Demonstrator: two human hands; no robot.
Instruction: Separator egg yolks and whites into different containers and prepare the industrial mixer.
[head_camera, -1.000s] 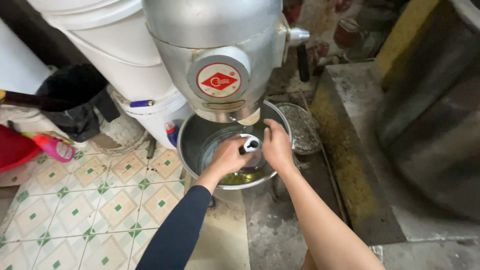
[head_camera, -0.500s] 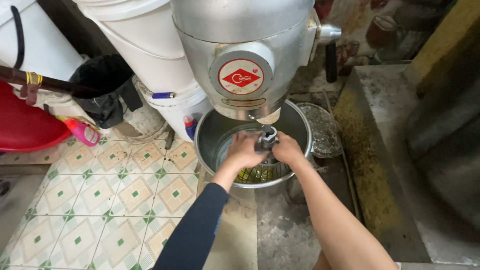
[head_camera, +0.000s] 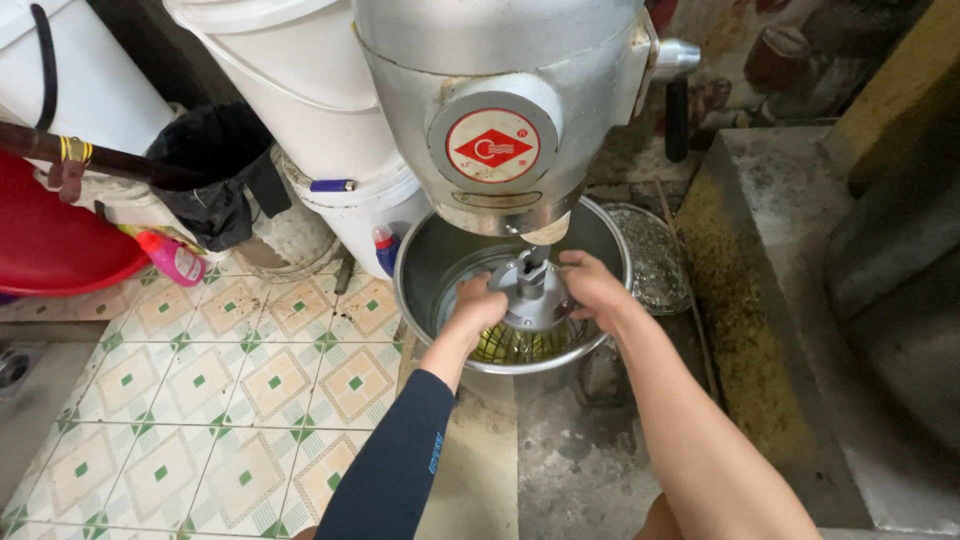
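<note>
A large grey stand mixer with a round red and white emblem stands over a steel mixing bowl. Inside the bowl hangs a metal wire whisk attachment, with yellowish liquid below its wires. My left hand, in a dark sleeve, grips the whisk's left side. On the whisk's right side rests my right hand, bare-armed, also holding it. The whisk's shaft sits just under the mixer head.
White plastic buckets stand to the left behind the mixer. A red basin, a pink bottle and a black bag lie on the tiled floor. A round wire sieve leans beside the bowl. A raised concrete ledge runs along the right.
The view has moved closer and shifted right. Both hands have stayed on the whisk inside the bowl, and sit lower in the frame.
</note>
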